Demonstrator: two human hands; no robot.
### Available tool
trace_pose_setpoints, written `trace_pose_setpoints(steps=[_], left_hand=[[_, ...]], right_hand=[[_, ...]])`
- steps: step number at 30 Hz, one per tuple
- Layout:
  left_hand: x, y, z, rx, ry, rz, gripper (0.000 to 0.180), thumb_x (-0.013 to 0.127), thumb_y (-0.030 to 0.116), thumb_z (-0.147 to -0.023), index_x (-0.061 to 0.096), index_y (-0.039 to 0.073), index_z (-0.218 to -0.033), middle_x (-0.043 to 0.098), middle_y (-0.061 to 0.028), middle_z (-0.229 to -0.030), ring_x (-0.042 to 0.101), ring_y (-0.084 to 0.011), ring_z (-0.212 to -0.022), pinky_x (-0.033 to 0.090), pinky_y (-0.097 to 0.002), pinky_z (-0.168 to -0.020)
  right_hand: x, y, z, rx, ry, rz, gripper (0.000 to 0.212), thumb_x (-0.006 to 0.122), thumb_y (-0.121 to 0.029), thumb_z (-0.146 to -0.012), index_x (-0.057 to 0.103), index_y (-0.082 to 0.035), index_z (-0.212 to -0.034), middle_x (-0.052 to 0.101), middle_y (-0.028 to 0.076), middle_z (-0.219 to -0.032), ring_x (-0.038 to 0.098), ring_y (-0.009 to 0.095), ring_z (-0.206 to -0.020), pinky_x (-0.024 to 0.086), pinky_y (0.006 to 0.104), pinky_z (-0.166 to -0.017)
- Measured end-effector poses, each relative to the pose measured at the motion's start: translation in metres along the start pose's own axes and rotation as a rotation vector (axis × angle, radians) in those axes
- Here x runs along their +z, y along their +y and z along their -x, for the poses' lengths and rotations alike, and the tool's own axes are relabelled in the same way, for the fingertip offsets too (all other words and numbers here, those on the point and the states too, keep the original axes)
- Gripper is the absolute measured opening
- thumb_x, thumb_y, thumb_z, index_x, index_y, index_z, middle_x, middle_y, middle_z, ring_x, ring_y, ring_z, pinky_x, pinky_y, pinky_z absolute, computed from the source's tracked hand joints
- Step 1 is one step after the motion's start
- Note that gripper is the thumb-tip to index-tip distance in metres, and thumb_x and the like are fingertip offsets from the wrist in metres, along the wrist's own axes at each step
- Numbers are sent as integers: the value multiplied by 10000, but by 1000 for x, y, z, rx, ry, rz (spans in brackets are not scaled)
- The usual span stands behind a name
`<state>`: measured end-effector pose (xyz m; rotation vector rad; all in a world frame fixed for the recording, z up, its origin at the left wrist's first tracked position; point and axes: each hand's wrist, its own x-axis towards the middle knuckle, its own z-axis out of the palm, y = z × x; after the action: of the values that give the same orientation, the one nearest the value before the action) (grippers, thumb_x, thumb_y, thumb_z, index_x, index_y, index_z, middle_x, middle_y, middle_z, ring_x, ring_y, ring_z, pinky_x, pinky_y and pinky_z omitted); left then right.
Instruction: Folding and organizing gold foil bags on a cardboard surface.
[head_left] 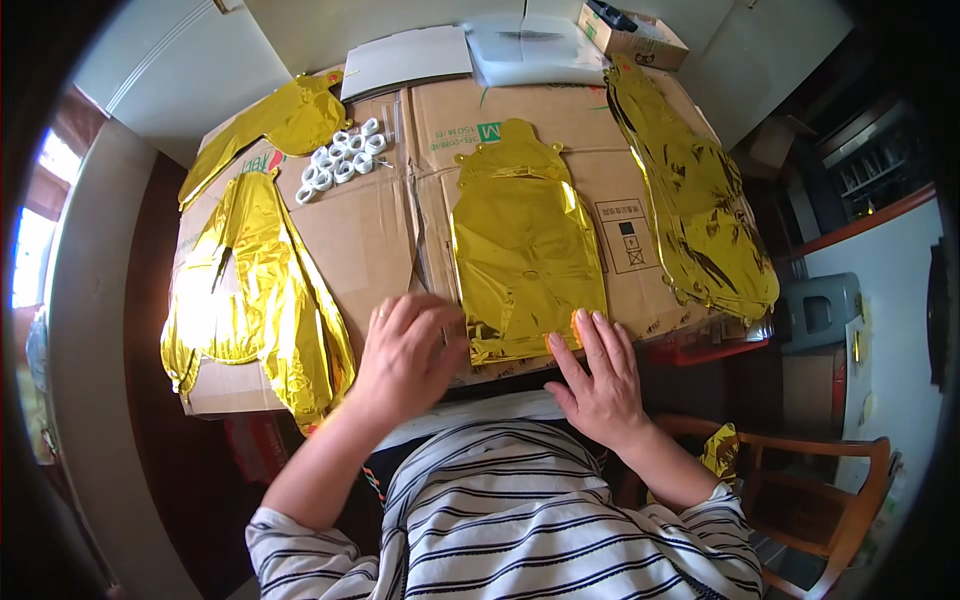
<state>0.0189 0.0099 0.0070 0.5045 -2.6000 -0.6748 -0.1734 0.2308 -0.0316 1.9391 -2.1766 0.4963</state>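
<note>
A flat gold foil balloon [530, 240], uninflated by its look, lies on the cardboard in front of me. My right hand [600, 385] rests on its near right corner, fingers stretched out and palm down. Small orange pieces [577, 322] show at two of its fingertips; whether they are finger covers I cannot tell. My left hand [405, 350] hovers beside the balloon's near left corner, fingers bent, tips smeared by motion. Anything between them is hidden. Left of it lies a crumpled gold foil balloon [255, 290], its lower end hanging over the table's near edge.
Flattened cardboard [385, 230] covers the table. Several small white rolls [340, 160] sit in a cluster at the back left. More gold foil lies at the far left [290, 115] and along the right [690, 190]. Behind are a white board [405, 62] and a small box [635, 38]; a wooden chair [800, 490] stands right.
</note>
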Motion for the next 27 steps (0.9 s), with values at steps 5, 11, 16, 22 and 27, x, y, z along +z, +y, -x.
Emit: trace_pose_setpoints(steps=[5,11,16,22,27], left_hand=[[20,26,22,-7,176,-51,385,851,154,-715,695,87,-1060,659,-78,-1124,606,-319,-1077,439,-468,-966],[26,31,22,-23,235,-83,425,855,151,-692,682,90,-1075,656,-82,-1132,592,-324,-1108,421,-483,-999],[28,39,28,-71,245,-75,439,854,135,-689,679,96,-1089,646,-87,-1147,585,-326,-1095,431,-455,-972],[31,45,47,-60,219,-42,434,849,103,-687,681,91,-1087,660,-93,-1107,598,-314,-1054,447,-424,-943],[25,50,60,-187,243,151,327,808,42,-830,672,43,-1127,672,-108,-1034,650,-202,-800,521,-306,-692]], right_hand=[[-9,7,-7,19,68,-204,685,692,-332,-944,457,-46,-1521,475,258,-1511,467,437,-1381,354,552,-1154],[-17,18,-1,140,281,-504,541,675,-191,-947,522,21,-1421,580,218,-1419,571,404,-1292,400,505,-1127],[-22,16,3,92,385,-316,425,691,-165,-916,619,-9,-1305,623,175,-1350,606,362,-1228,421,492,-1097],[-3,-4,-3,-7,221,-147,546,747,-233,-873,612,-105,-1386,500,189,-1489,476,384,-1366,374,556,-1130],[8,-3,-7,-72,110,-124,581,762,-227,-855,603,-152,-1409,471,195,-1513,446,399,-1387,380,567,-1128]])
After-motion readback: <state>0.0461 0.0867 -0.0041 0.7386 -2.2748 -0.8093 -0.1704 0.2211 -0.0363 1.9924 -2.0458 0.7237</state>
